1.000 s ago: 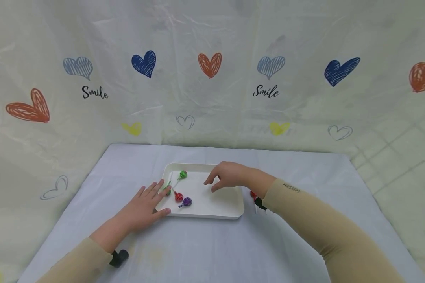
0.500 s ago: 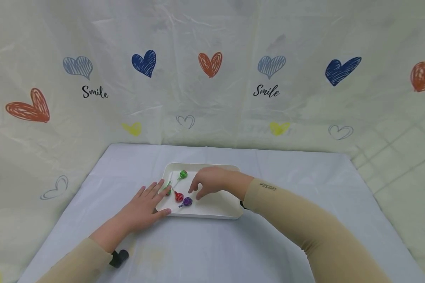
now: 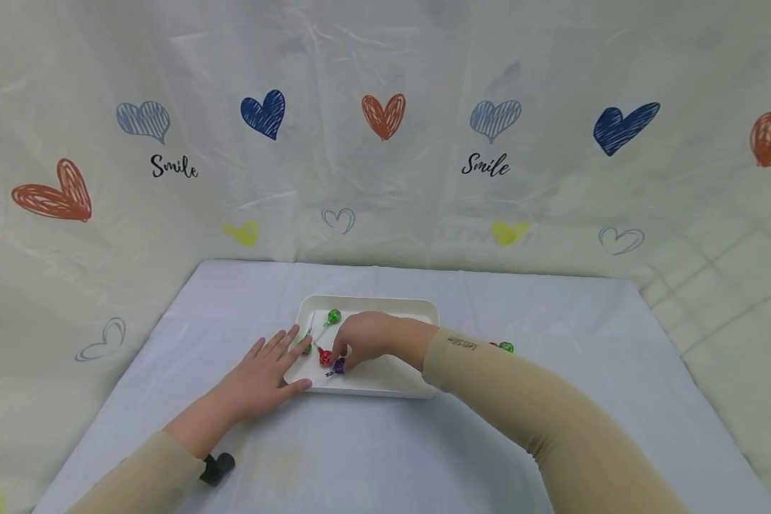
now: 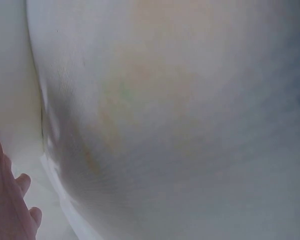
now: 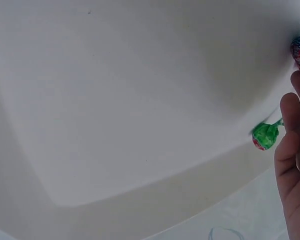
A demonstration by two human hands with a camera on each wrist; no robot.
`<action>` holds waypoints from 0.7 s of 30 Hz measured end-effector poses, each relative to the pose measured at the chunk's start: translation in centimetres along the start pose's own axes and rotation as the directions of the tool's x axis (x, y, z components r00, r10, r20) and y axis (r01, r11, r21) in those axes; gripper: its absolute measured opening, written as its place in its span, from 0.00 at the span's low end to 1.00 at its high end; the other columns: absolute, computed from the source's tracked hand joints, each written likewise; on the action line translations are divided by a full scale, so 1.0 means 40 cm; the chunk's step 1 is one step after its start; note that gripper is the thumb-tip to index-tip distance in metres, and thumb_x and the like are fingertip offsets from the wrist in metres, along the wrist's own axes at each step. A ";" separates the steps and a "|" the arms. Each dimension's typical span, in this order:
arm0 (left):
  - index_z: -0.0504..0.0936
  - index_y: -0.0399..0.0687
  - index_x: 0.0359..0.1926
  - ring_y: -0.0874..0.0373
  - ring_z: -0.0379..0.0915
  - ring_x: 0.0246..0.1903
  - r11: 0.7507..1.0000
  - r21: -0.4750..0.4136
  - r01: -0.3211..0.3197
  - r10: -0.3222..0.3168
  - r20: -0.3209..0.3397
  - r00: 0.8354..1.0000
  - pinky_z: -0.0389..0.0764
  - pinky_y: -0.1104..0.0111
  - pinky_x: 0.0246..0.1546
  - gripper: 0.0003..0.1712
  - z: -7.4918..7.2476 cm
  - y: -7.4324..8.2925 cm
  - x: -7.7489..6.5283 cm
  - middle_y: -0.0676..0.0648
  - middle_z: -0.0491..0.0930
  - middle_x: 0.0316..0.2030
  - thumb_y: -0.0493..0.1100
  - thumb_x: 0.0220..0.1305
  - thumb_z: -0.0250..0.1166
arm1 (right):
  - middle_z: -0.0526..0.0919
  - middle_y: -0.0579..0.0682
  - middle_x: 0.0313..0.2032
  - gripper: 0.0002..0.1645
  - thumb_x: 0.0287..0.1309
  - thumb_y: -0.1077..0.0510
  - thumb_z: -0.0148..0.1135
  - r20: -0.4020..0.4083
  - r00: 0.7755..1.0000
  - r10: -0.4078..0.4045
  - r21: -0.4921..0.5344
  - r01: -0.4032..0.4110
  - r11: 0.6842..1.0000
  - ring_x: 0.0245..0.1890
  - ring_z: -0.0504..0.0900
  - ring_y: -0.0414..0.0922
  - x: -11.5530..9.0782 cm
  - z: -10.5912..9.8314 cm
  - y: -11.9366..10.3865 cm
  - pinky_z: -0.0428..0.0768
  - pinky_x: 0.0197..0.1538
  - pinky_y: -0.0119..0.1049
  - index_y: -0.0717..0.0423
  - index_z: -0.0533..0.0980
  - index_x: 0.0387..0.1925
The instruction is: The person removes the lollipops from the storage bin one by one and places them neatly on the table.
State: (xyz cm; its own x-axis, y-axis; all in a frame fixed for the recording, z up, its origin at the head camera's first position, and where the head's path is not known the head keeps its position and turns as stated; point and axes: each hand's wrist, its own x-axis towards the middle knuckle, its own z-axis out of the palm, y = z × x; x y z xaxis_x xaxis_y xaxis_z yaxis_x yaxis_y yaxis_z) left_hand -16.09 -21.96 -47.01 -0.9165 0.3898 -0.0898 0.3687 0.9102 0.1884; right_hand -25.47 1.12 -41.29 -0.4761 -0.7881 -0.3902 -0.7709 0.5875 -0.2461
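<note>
Since the earlier frames, the right hand (image 3: 369, 337) has advanced leftward to the round purple-wrapped lollipop (image 3: 338, 367); the left hand (image 3: 260, 382) has held position. A white cloth (image 3: 366, 450), faintly stained near the left forearm, covers the work surface. Behind it hangs a creased off-white sheet (image 3: 417, 43) printed with coloured hearts and "Smile". On the cloth sits a shallow, smooth white tray (image 3: 385, 383), rectangular with rounded corners. Purple lollipop location: tray's left half, near the front wall, beside a round red-wrapped lollipop (image 3: 325, 357). Left hand: released, fingers spread over the tray's left end. Right hand: thumb and fingers at the purple lollipop; whether they grasp it cannot be determined.
</note>
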 end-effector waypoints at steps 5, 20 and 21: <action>0.50 0.59 0.79 0.43 0.39 0.76 1.000 0.002 -0.016 0.016 -0.015 1.000 0.42 0.42 0.72 0.51 0.000 -0.001 -0.002 0.46 0.41 0.79 0.80 0.63 0.43 | 0.84 0.32 0.38 0.15 0.58 0.50 0.72 0.011 1.000 0.010 0.019 -0.010 1.000 0.39 0.77 0.33 0.003 0.005 -0.003 0.76 0.54 0.32 0.36 0.86 0.48; 0.51 0.58 0.79 0.42 0.39 0.76 1.000 -0.004 0.007 -0.007 0.010 1.000 0.42 0.41 0.72 0.49 -0.014 0.012 -0.004 0.45 0.41 0.79 0.73 0.66 0.53 | 0.85 0.34 0.43 0.13 0.61 0.57 0.69 -0.004 0.998 0.067 0.018 -0.067 0.998 0.46 0.79 0.34 -0.045 -0.001 0.045 0.76 0.57 0.32 0.40 0.87 0.46; 0.51 0.57 0.79 0.42 0.39 0.76 1.000 -0.002 0.007 -0.007 0.010 1.000 0.42 0.41 0.72 0.49 -0.014 0.012 -0.005 0.45 0.41 0.79 0.72 0.66 0.53 | 0.85 0.34 0.43 0.13 0.61 0.57 0.69 -0.005 0.997 0.076 0.018 -0.076 0.997 0.46 0.79 0.34 -0.049 0.000 0.051 0.76 0.57 0.32 0.40 0.87 0.46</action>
State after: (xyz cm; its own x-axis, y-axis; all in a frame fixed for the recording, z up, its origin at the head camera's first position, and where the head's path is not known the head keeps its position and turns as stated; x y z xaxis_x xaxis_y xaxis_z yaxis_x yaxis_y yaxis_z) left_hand -15.83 -21.67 -46.35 -0.9176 0.3846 -0.1005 0.3617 0.9127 0.1901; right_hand -26.12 3.87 -41.01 -0.5357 -0.7421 -0.4029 -0.7245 0.6490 -0.2320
